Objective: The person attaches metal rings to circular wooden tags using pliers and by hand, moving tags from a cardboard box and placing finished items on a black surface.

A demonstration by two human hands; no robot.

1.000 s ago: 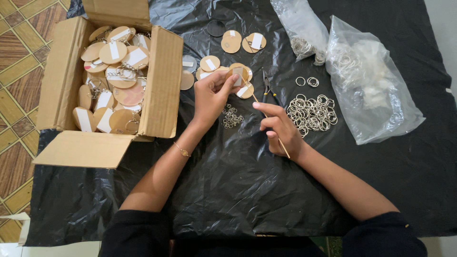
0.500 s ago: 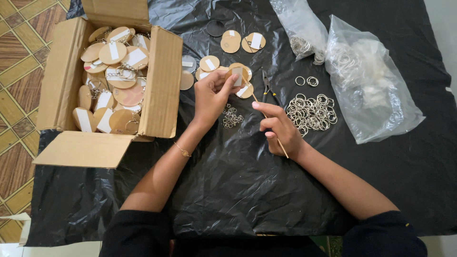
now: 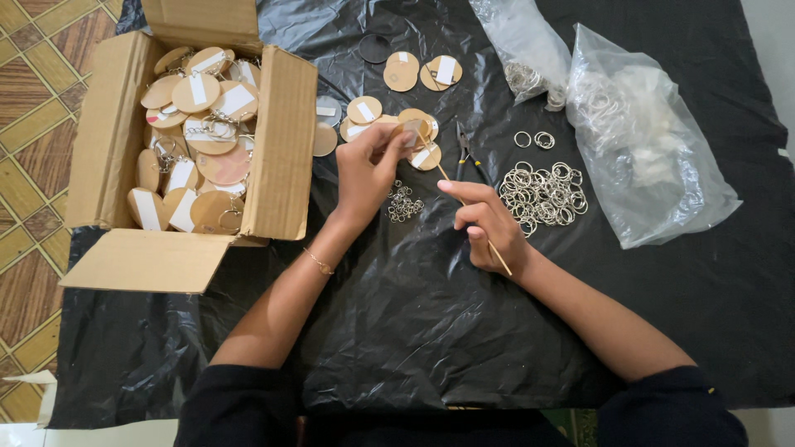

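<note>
My left hand (image 3: pixel 368 170) holds a round wooden disc (image 3: pixel 411 130) up by its edge, above the black plastic sheet (image 3: pixel 397 323). My right hand (image 3: pixel 484 219) grips a thin wooden stick (image 3: pixel 499 257) whose tip reaches up to the disc. A small pile of short metal chains (image 3: pixel 403 203) lies between the hands. More wooden discs with white labels (image 3: pixel 364 110) lie just beyond my left hand. Small pliers (image 3: pixel 465 149) lie beside them.
An open cardboard box (image 3: pixel 281 149) full of finished disc keychains stands at the left. A heap of metal split rings (image 3: pixel 542 190) lies right of my right hand. Two clear plastic bags (image 3: pixel 646 141) with more rings sit at the back right. Tiled floor shows at the left.
Both hands stay in nearly the same place; the left hand has turned the disc slightly while the stick works at it.
</note>
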